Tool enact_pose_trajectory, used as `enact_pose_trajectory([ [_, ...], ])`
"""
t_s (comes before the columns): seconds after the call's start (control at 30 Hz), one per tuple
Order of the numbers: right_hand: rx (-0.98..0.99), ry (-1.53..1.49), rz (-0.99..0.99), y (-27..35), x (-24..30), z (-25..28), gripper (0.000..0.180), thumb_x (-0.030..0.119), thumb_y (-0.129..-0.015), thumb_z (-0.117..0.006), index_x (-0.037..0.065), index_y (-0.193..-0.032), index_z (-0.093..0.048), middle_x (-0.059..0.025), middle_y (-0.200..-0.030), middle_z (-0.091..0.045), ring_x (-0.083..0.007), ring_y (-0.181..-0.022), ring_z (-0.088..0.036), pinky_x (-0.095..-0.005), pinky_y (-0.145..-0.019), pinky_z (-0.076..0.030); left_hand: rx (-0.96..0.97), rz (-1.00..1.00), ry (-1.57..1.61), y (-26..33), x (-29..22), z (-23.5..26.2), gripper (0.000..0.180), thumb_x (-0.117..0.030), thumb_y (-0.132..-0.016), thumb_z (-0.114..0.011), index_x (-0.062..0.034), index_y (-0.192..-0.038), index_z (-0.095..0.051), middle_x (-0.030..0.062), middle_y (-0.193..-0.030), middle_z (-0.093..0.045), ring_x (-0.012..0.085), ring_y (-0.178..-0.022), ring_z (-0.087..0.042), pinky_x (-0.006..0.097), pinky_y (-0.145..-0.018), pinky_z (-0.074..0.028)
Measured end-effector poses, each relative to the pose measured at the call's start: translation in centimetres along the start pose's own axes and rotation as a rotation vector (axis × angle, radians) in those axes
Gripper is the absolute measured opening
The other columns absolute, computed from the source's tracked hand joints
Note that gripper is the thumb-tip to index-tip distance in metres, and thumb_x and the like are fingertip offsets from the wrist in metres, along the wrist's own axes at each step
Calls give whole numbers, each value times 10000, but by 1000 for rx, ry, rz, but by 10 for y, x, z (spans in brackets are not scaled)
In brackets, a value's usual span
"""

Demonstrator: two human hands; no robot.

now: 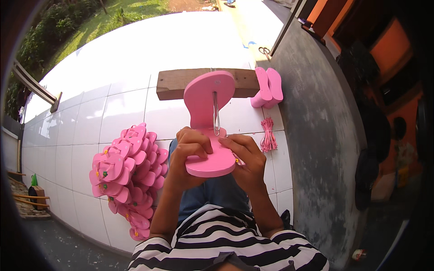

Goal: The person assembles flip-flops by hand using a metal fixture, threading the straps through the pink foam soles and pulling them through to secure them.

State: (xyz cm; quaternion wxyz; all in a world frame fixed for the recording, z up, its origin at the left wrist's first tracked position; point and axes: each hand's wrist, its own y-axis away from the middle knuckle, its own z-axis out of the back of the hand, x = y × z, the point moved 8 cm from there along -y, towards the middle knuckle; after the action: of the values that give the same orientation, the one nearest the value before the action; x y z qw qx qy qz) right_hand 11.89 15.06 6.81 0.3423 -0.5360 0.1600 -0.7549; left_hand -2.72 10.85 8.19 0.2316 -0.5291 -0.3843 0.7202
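Together, both hands, left (192,149) and right (244,153), fingers curled tight around a bent pink sandal sole (210,131).

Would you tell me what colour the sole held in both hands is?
Pink; the sole shows best in the head view.

No packages, labels, signs, screens visible

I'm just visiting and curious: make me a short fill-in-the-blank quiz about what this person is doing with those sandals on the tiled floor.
1. Both hands, the left hand and the right hand, hold a bent sandal sole whose colour is ____.
2. A heap of finished sandals lies on the person's ____ side.
3. The far end of the sole leans toward a plank made of ____.
4. The bundle of pink straps lies on white floor ____.

Missing words: pink; left; wood; tiles
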Motion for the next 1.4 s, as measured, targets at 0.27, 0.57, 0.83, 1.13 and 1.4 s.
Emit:
enact_pose_trajectory([
  [0.27, -159, -215, -62, -7, -12, 0, 204, -117, -786, -713, -26, -957, -650, -168, -1038, -677, -263, -1002, -682, -361, -883, -563, -34, -95, 45, -19, 8, 9, 487, -81, -658, -849, -113, -968, -474, 90, -915, -585, 215, -805, -535, 356, -771, -413],
  [0.57, -173, -209, -56, -15, -3, 9, 202, -62, -779, -765, -19, -963, -693, -156, -1020, -696, -241, -945, -692, -331, -829, -566, -202, 227, 285, -16, 19, 9, 509, -75, -749, -842, -38, -1114, -489, 102, -1016, -551, 186, -879, -578, 315, -807, -497],
  [0.83, -180, -214, -152, -20, 0, 4, 185, -7, -796, -781, -1, -962, -701, -129, -990, -705, -211, -909, -696, -296, -777, -559, -183, 398, -65, -42, 4, 11, 504, -55, -803, -798, -1, -1199, -492, 136, -1248, -455, 214, -1105, -581, 307, -892, -510],
  [1.13, -112, -313, -292, -17, -3, 6, 133, 18, -818, -764, 1, -918, -679, -109, -953, -676, -206, -851, -679, -300, -757, -530, -88, 705, 160, -32, 27, 8, 461, -177, -883, -750, 2, -1204, -472, 109, -1054, -620, 168, -979, -627, 301, -821, -529],
  [1.4, -173, -222, -284, -15, 5, -3, 145, 40, -856, -729, 5, -950, -624, -120, -961, -669, -225, -839, -672, -320, -762, -531, -44, 520, 8, -40, 24, 9, 441, -152, -878, -750, -13, -1175, -455, 135, -1059, -631, 174, -967, -637, 316, -815, -533],
])
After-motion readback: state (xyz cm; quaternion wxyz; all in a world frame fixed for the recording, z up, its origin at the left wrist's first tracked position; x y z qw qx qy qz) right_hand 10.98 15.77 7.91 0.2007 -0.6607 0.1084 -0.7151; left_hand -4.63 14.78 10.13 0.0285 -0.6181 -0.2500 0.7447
